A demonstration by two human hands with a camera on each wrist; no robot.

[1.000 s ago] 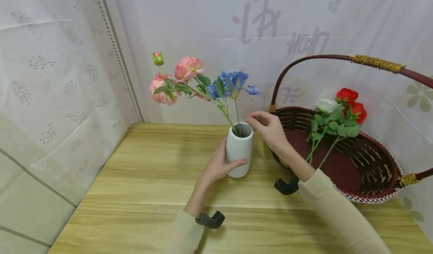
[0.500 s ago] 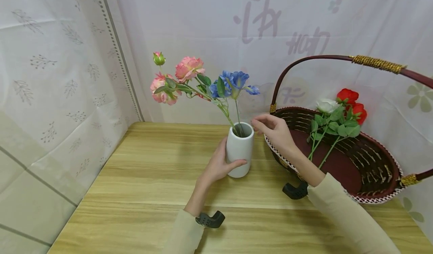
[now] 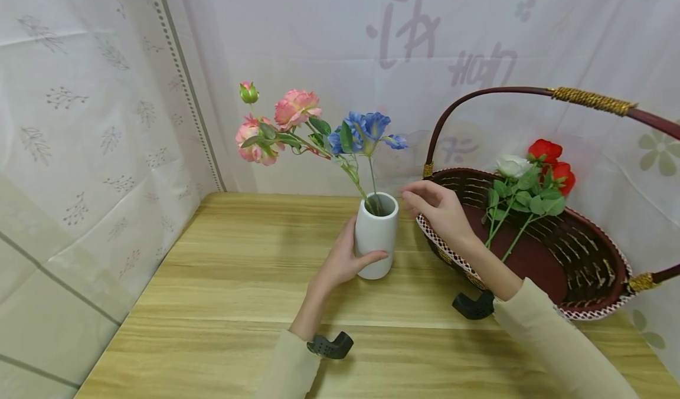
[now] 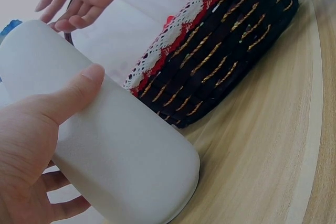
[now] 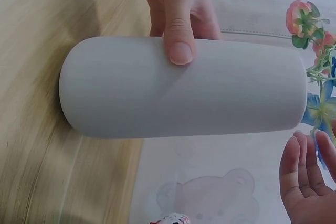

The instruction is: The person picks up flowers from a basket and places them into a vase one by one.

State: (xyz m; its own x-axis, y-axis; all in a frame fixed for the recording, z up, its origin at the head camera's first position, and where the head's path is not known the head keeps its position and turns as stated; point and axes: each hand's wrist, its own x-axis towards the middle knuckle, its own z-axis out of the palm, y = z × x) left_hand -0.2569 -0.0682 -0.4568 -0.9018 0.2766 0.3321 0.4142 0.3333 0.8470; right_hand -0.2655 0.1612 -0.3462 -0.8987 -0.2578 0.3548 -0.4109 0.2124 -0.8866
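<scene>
Your R grip [image 3: 442, 213] moved right from vase [image 3: 379, 236], empty, loosely curled; L grip [image 3: 344, 261] holds vase; blue flower [image 3: 370, 128] prob. placed.

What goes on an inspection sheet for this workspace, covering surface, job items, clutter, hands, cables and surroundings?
Surface: wood-grain table.
Job's things: white vase upright, holding pink flowers and a blue flower; woven basket beside it, holding red flowers and a white flower.
Clutter: nothing seen.
Hands: left hand grips the vase; right hand is near its rim, fingers bent, nothing visible in them; a dark device on each wrist.
Cables: nothing seen.
Surroundings: printed cloth behind and at left.
</scene>
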